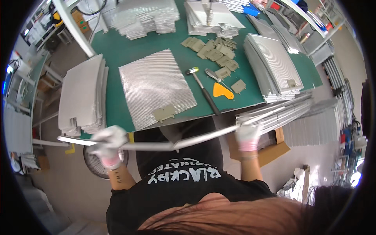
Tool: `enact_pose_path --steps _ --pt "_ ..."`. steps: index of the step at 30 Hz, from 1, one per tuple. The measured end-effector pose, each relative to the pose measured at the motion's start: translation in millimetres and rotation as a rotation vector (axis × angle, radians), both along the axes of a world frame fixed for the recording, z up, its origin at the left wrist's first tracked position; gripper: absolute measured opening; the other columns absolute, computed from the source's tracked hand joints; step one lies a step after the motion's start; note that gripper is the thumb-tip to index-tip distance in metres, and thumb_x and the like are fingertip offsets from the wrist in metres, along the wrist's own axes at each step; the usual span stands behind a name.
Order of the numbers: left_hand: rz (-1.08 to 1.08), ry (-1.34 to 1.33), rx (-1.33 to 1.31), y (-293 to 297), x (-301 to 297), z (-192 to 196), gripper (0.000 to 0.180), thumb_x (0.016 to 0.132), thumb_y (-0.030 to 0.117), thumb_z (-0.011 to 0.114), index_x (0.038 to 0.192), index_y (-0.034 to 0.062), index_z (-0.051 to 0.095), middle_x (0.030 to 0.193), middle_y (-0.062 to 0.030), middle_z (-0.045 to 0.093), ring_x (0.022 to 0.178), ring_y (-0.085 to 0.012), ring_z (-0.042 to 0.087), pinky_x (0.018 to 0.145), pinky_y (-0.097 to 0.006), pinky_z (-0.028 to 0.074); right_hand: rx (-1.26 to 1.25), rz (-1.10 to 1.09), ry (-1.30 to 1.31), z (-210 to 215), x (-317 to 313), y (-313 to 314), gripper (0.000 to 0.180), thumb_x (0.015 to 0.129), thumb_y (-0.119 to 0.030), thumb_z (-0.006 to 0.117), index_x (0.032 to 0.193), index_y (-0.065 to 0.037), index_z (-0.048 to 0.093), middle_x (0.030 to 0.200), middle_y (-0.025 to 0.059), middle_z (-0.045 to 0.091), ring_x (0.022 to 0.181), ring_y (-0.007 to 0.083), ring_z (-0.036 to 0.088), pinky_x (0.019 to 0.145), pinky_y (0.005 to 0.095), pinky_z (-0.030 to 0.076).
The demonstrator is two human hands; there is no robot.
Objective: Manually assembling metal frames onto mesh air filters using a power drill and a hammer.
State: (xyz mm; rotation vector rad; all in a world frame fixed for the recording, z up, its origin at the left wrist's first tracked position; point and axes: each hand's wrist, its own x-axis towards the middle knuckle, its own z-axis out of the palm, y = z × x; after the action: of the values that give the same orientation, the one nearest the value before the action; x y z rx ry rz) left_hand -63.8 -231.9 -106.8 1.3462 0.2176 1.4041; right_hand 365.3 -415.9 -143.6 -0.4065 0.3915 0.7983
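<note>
A long, thin white metal strip (199,138) runs across in front of my body, just off the table's near edge, with a bend or joint near its middle. My left hand (109,140), in a white glove with a pink cuff and smeared by motion, is closed around its left part. My right hand (248,136), gloved the same way, grips the strip's right end beside a bundle of similar pale strips (280,115). Beyond the strip, a silver mesh panel (154,84) lies flat on the green table (111,43), with one grey-green plastic piece (163,113) on its near edge.
A mallet (204,92), a screwdriver (213,75) and a yellow scraper (223,91) lie right of the panel, near a heap of grey-green plastic pieces (213,54). Panel stacks stand left (81,92), right (272,64) and behind (145,15). Below are a fan (102,166) and a cardboard box (276,154).
</note>
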Motion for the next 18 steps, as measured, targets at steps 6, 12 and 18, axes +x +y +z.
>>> enact_pose_path --steps 6,12,18 --pt "0.001 0.734 -0.181 -30.3 -59.0 31.7 0.101 0.092 0.078 0.019 0.104 -0.0084 0.069 0.056 -0.0022 0.057 0.046 -0.0109 0.049 0.047 -0.026 0.042 -0.261 -0.429 -0.704 109.2 61.5 -16.5 0.031 0.101 -0.034 0.049 0.103 -0.005 0.059 0.079 -0.0003 0.046 0.068 0.0104 0.042 0.061 0.0265 0.042" --pt "-0.276 0.701 -0.360 -43.6 10.3 -40.6 0.088 0.098 0.070 0.025 0.108 -0.0067 0.067 0.055 -0.0026 0.055 0.050 -0.0112 0.053 0.053 -0.025 0.045 0.190 0.095 -0.673 122.8 -0.2 101.2 0.026 0.099 -0.024 0.056 0.081 -0.010 0.044 0.064 -0.0036 0.034 0.054 0.0086 0.034 0.049 0.0242 0.033" --pt "0.463 0.632 -0.350 -65.7 42.2 -77.3 0.049 0.100 0.026 0.051 0.136 -0.0068 0.045 0.112 -0.0160 0.059 0.095 -0.0235 0.060 0.088 -0.036 0.049 0.133 0.629 -0.477 -15.3 -33.2 201.3 0.024 0.099 -0.035 0.059 0.088 -0.014 0.060 0.082 0.0027 0.064 0.077 0.0209 0.064 0.075 0.0389 0.054"
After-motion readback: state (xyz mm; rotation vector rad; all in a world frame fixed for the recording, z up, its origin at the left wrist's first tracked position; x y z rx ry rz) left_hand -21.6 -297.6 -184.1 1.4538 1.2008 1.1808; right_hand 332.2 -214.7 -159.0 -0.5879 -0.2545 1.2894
